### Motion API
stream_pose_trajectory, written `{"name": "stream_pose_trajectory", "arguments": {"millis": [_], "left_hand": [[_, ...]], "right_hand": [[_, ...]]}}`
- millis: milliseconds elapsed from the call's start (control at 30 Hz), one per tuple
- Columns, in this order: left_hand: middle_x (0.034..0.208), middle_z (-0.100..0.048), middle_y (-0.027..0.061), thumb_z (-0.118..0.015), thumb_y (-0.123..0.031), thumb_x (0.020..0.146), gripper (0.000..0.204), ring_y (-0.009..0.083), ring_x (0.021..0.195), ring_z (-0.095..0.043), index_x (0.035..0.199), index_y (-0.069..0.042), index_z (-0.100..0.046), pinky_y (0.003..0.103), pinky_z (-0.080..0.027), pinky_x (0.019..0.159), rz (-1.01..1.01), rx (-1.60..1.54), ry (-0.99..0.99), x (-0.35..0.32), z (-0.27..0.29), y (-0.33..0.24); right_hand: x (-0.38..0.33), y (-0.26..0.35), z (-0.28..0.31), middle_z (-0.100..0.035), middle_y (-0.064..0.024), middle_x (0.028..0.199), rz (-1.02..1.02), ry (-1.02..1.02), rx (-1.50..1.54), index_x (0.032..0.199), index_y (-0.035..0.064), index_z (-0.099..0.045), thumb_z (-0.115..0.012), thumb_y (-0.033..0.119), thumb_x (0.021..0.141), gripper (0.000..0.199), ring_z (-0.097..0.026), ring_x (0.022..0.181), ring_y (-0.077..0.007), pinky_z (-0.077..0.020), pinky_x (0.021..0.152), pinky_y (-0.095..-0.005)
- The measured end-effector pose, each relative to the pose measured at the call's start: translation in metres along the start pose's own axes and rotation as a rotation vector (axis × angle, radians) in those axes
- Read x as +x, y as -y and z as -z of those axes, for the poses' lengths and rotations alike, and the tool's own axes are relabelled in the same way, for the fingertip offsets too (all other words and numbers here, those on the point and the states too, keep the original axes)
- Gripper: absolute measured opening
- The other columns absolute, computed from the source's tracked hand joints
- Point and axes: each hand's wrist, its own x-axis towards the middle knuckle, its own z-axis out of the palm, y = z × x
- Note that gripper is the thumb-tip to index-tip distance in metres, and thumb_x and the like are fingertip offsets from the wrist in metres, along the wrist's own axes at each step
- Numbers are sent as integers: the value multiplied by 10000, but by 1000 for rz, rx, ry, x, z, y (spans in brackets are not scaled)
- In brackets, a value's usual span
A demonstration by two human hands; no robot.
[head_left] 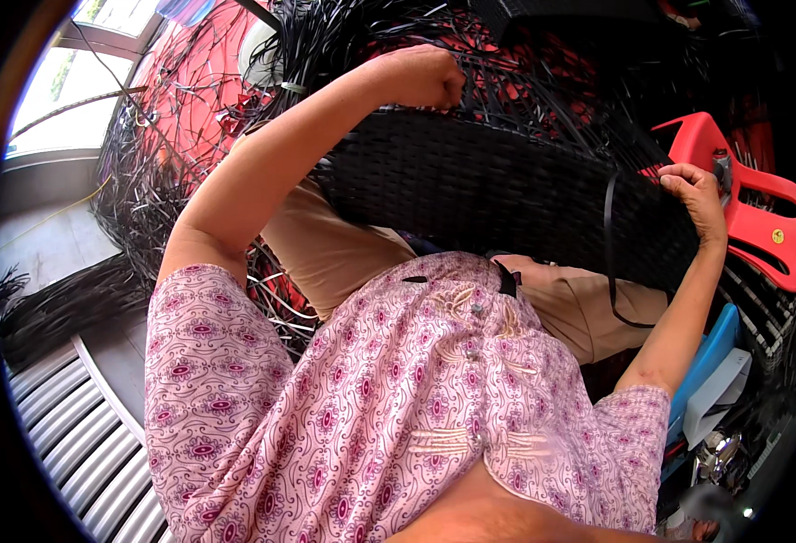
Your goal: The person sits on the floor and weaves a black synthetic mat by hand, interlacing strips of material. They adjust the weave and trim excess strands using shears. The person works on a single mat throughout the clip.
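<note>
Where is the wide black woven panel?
In the head view, the panel lies at upper centre-right, between the left hand by its far edge and the right hand near its right end.

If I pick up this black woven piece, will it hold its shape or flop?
The black woven piece probably holds its shape, since the weave looks tight. It may be light for its size; its strips look thin. The loose strip dangling over it curves, so likely flops.

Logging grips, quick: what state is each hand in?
Left hand: curled closed at the edge of the black weave; contents can't be told.
Right hand: partly curled beside black strips; grip can't be told.
</note>
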Motion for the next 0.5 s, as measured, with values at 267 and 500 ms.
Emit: {"name": "stream_pose_trajectory", "arguments": {"millis": [267, 500], "left_hand": [[838, -680, 2, -680, -150, 888, 244, 106, 711, -598, 1115, -77, -728, 296, -497, 579, 35, -209, 15, -6, -1, 49], [824, -660, -33, -709, -187, 881, 285, 74, 665, -522, 1147, -87, -730, 260, -401, 535, 161, -428, 15, -11, -4, 44]], "right_hand": [[4, 1, -9, -702, 13, 893, 2, 52, 21, 1037, 13, -747, -711, 73, 878, 174, -627, 869, -66, -486, 842, -219], [14, 4, -19, -698, 3, 945, 30, 57, 66, 1085, 3, -727, -720, 50, 870, 221, -629, 892, -77, -493, 868, -229]]}}
